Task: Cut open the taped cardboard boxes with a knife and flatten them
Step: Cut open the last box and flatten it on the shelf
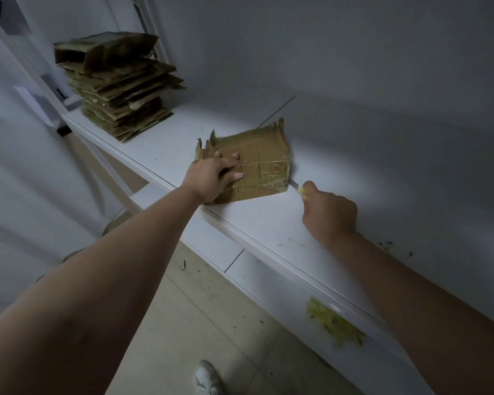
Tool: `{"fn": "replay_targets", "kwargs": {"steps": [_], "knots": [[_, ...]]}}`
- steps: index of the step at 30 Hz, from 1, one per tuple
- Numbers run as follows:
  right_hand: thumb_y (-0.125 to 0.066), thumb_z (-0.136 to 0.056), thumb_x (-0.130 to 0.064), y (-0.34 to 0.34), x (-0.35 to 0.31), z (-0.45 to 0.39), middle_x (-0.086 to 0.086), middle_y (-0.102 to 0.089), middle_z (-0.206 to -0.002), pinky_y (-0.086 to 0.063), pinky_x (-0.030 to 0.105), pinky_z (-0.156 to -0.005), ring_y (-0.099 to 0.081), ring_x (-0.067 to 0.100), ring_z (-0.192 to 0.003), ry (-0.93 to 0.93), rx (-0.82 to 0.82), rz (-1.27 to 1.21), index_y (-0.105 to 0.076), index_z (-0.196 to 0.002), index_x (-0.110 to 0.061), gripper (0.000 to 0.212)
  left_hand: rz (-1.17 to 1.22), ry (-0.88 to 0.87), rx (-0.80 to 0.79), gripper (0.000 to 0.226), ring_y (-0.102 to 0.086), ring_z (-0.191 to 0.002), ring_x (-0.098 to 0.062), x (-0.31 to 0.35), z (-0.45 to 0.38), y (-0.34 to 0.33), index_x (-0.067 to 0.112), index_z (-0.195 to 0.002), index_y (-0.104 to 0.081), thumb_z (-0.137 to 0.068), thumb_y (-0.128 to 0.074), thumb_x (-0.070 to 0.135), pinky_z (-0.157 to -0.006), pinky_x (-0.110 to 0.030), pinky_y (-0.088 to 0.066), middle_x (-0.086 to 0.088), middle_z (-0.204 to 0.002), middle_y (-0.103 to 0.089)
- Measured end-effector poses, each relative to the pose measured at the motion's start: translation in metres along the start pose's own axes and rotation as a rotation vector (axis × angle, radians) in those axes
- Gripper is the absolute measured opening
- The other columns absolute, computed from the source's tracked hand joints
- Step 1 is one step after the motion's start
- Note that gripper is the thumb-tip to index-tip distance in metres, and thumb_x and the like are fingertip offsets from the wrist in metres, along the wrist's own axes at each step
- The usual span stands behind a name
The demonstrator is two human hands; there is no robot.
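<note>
Near the front edge of the white bench [268, 223], the brown taped cardboard box [254, 155] lies under the left hand [211, 178], fingers spread and pressing to steady it. The right hand [328, 215] grips a yellow-handled knife [298, 188], blade at the box's right corner, probably to slit tape. Flattened cardboard [120, 89] is stacked at the far left end.

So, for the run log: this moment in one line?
left hand presses taped box | right hand holds knife at box's right edge | flattened stack behind
</note>
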State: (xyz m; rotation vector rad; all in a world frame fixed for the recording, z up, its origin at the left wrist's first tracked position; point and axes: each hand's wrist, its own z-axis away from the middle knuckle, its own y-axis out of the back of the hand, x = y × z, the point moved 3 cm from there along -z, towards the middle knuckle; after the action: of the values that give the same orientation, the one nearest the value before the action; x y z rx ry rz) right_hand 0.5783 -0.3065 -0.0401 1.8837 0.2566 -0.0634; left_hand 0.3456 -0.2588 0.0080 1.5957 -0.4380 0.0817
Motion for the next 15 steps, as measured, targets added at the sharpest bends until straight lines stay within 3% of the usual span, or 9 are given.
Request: {"fn": "replay_targets", "kwargs": {"steps": [4, 7, 11, 13, 15], "knots": [[-0.063, -0.087, -0.013, 0.001, 0.004, 0.008, 0.011, -0.055, -0.050, -0.036, 0.026, -0.044, -0.049, 0.032, -0.036, -0.059, 0.218, -0.105, -0.054, -0.079, -0.005, 0.015, -0.095, 0.018, -0.118, 0.056, -0.016, -0.148, -0.020, -0.007, 0.000, -0.002, 0.029, -0.149, -0.034, -0.097, -0.044, 0.049, -0.116, -0.048, -0.018, 0.001, -0.154, -0.035], [-0.054, -0.092, -0.021, 0.008, 0.008, 0.010, 0.007, -0.053, -0.046, -0.028, 0.018, -0.043, -0.044, 0.027, -0.032, -0.043, 0.377, -0.159, -0.060, -0.083, -0.006, 0.018, -0.072, -0.018, -0.197, 0.062, -0.010, -0.149, -0.023, -0.006, 0.001, 0.008, 0.029, -0.151, -0.027, -0.096, -0.050, 0.046, -0.118, -0.050, -0.016, 0.002, -0.158, -0.027], [-0.042, -0.092, -0.023, 0.007, 0.007, 0.011, 0.008, -0.056, -0.053, -0.034, 0.022, -0.041, -0.050, 0.028, -0.041, 0.058, 0.463, -0.158, -0.068, -0.099, -0.008, 0.031, -0.034, -0.053, -0.130, 0.058, -0.017, -0.147, -0.026, -0.004, 0.006, 0.021, 0.025, -0.143, -0.044, -0.090, -0.063, 0.038, -0.118, -0.041, -0.021, -0.008, -0.156, -0.031], [-0.042, -0.090, -0.018, 0.004, 0.006, 0.011, 0.010, -0.062, -0.064, -0.042, 0.026, -0.045, -0.056, 0.029, -0.052, 0.117, 0.474, -0.161, -0.069, -0.097, -0.006, 0.030, -0.016, -0.051, -0.089, 0.048, -0.031, -0.141, -0.025, -0.004, 0.009, 0.019, 0.021, -0.134, -0.056, -0.090, -0.064, 0.036, -0.113, -0.038, -0.030, -0.009, -0.148, -0.044], [-0.042, -0.085, -0.014, 0.001, 0.005, 0.008, 0.012, -0.062, -0.073, -0.046, 0.031, -0.051, -0.057, 0.032, -0.062, 0.176, 0.436, -0.194, -0.069, -0.094, -0.005, 0.030, -0.033, -0.052, -0.009, 0.035, -0.051, -0.123, -0.028, -0.003, 0.009, 0.015, 0.016, -0.122, -0.066, -0.091, -0.064, 0.033, -0.100, -0.038, -0.042, -0.009, -0.127, -0.061]]}}
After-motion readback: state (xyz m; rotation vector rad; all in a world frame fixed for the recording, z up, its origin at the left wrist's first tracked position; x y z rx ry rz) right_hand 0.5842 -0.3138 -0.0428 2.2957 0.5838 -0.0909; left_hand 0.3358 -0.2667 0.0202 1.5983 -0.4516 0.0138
